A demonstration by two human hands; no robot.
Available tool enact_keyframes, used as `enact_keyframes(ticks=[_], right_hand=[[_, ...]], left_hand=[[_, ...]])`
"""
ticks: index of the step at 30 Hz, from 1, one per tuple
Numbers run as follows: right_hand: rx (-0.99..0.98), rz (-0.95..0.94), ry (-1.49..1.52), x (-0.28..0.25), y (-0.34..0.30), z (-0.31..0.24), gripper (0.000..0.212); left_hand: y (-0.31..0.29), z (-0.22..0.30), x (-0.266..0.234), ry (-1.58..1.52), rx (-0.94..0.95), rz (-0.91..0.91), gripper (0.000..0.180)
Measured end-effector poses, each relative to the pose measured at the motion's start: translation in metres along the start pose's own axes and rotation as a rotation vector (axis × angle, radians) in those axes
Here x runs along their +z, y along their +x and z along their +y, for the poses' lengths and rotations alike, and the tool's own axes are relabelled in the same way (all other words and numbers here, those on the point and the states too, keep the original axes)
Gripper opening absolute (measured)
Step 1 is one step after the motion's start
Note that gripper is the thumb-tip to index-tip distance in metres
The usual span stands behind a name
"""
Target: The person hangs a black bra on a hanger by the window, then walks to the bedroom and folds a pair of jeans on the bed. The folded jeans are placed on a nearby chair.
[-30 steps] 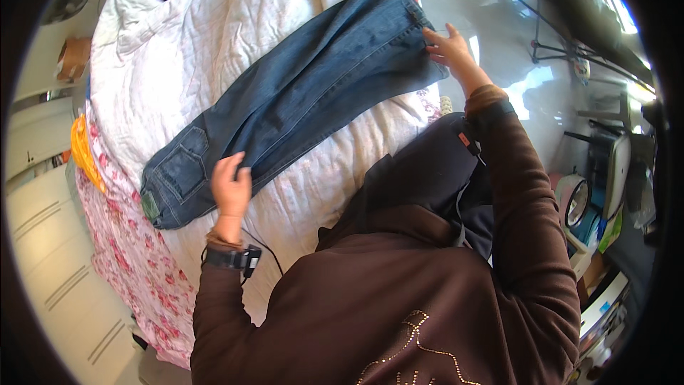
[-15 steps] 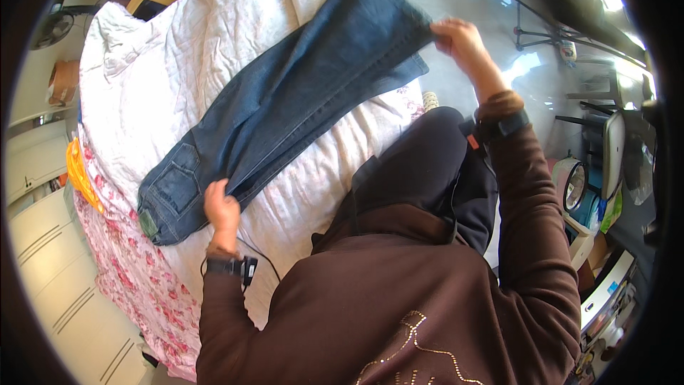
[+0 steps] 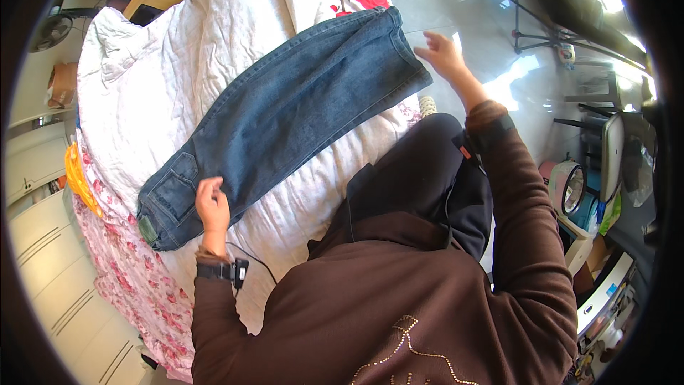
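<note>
A pair of dark blue jeans [image 3: 285,114], folded lengthwise, lies slantwise across the white bedding [image 3: 164,93]. Its waist, with a back pocket and a greenish patch, is at the lower left. The leg hems point to the upper right. My left hand [image 3: 212,205] is over the jeans' lower edge near the pocket, fingers loosely bent, with no fabric visibly pinched. Just off the hems, my right hand [image 3: 443,57] hovers with its fingers apart and nothing in them.
My legs [image 3: 406,171] are beside the bed's near edge. A pink floral sheet [image 3: 135,278] hangs at the left, near a yellow cloth [image 3: 82,178]. White drawers [image 3: 71,285] stand far left. A folding chair frame [image 3: 516,7] is on the grey floor, upper right.
My right hand has let go of the hem and drawn slightly lower. The raised leg end has dropped and now lies flatter. The pinched fold by my left hand has smoothed out.
</note>
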State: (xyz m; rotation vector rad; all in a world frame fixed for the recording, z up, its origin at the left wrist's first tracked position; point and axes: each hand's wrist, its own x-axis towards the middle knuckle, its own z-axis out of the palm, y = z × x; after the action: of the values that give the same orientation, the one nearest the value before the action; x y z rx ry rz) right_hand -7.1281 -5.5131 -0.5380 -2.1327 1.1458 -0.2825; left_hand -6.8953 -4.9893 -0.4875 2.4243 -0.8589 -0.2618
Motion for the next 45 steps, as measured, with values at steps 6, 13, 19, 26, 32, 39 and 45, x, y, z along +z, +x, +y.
enact_keyframes(ticks=[6, 13, 19, 26, 32, 39, 45], right_hand=[[0.149, -0.059, 0.277, 0.003, 0.038, -0.068, 0.056], [0.053, -0.193, 0.472, -0.034, 0.003, -0.078, 0.026], [0.006, -0.070, 0.451, -0.025, 0.025, -0.062, 0.022], [-0.011, -0.057, 0.261, 0.025, 0.067, -0.016, 0.058], [0.009, -0.297, 0.028, 0.014, 0.025, 0.015, 0.056], [0.032, -0.187, 0.163, 0.017, 0.039, -0.002, 0.030], [0.057, -0.192, 0.099, 0.024, 0.032, -0.005, 0.047]], left_hand=[[0.102, 0.034, 0.019, 0.281, 0.320, 0.082, 0.037], [0.140, 0.048, 0.052, 0.342, 0.335, -0.021, 0.031], [0.157, 0.027, 0.043, 0.304, 0.248, 0.201, 0.012], [0.166, 0.014, 0.055, 0.256, 0.152, 0.287, 0.011], [0.169, 0.016, 0.061, 0.275, 0.116, 0.328, 0.009], [0.177, 0.019, 0.046, 0.217, 0.147, 0.423, 0.008], [0.190, 0.023, 0.058, 0.291, -0.017, 0.267, 0.022]])
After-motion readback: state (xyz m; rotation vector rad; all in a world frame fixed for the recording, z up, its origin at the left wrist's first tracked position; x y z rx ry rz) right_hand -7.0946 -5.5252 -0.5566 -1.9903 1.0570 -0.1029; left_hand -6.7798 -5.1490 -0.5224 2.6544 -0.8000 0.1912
